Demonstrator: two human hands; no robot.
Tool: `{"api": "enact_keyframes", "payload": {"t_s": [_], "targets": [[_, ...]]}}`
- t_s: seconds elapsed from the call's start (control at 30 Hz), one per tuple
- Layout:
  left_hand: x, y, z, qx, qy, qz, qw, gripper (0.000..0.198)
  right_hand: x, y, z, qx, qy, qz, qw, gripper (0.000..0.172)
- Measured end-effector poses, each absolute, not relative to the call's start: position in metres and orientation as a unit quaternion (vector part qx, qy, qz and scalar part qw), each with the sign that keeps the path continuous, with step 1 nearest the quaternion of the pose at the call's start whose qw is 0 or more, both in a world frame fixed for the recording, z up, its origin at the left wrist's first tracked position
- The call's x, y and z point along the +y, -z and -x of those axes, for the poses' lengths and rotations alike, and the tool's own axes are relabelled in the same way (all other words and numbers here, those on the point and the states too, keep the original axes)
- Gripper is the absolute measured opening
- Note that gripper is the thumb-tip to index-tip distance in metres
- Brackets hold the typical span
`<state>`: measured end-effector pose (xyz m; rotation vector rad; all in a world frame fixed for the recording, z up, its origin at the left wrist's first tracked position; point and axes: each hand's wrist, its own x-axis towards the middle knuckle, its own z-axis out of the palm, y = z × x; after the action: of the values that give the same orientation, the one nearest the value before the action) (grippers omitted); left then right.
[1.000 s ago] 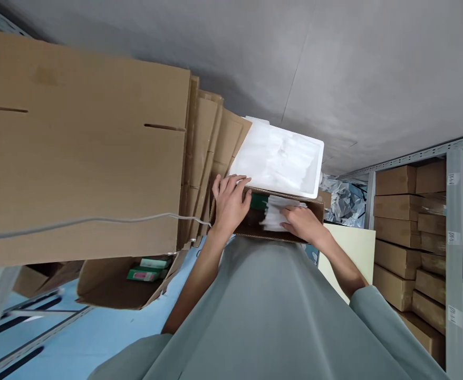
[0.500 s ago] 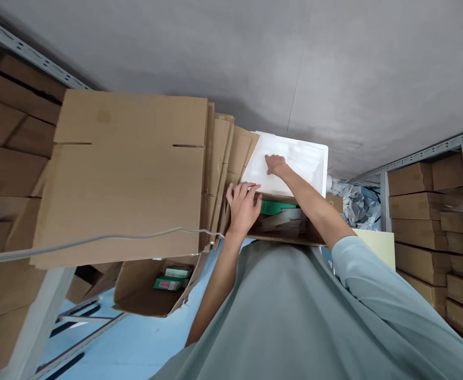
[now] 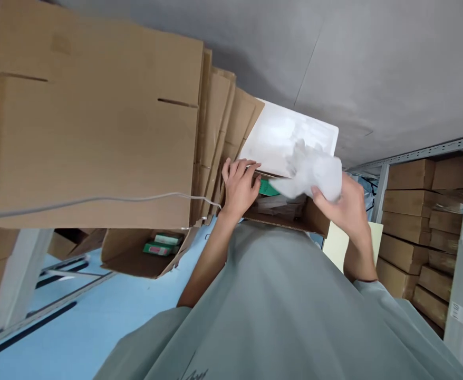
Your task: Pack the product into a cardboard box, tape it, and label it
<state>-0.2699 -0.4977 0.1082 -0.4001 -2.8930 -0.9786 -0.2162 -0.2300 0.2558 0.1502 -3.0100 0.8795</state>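
My right hand [image 3: 348,206] is closed around a white, roll-like bundle [image 3: 321,171], smeared by motion, with loose translucent material trailing to its left. It is held above the right side of an open cardboard box [image 3: 317,215]. A green piece [image 3: 268,188] and clear plastic [image 3: 279,207] lie inside that box. My left hand [image 3: 239,184] has its fingers stretched over the box's upper left edge, beside the stacked cardboard sheets. Behind the box leans a white foam-like panel [image 3: 273,129], partly covered by the bundle.
Large folded cartons [image 3: 97,132] stand at left, with a grey cable [image 3: 97,199] across them. Below is an open carton [image 3: 124,253] holding small green-and-white boxes [image 3: 162,244]. Shelves with brown boxes [image 3: 405,200] stand right. A pale yellow board [image 3: 336,245] is beside my right forearm.
My right hand has drawn back from the white panel toward the right and now holds the white bundle. My left hand stays at the box edge. The camera view has shifted and tilted.
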Motion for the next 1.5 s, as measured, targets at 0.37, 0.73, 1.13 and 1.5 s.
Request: {"api": "enact_keyframes", "payload": {"t_s": [0.37,0.73,1.13,1.5], "targets": [[-0.519,-0.126,0.27,-0.919,0.369,0.135,0.011,0.033,-0.277,-0.16,0.206,-0.915,-0.269,-0.088,-0.288,0.048],[-0.552,-0.133,0.231,-0.925,0.379,-0.021,-0.028,0.064,-0.214,-0.169,0.116,-0.928,-0.216,0.288,0.091,0.073],[-0.591,-0.115,0.242,-0.95,0.3,0.037,-0.075,0.04,-0.259,-0.156,0.063,-0.893,-0.197,0.404,0.026,0.051],[-0.531,-0.144,0.198,-0.925,0.303,0.212,-0.087,0.032,-0.258,-0.18,-0.071,-0.816,-0.231,0.521,0.097,0.056]]}}
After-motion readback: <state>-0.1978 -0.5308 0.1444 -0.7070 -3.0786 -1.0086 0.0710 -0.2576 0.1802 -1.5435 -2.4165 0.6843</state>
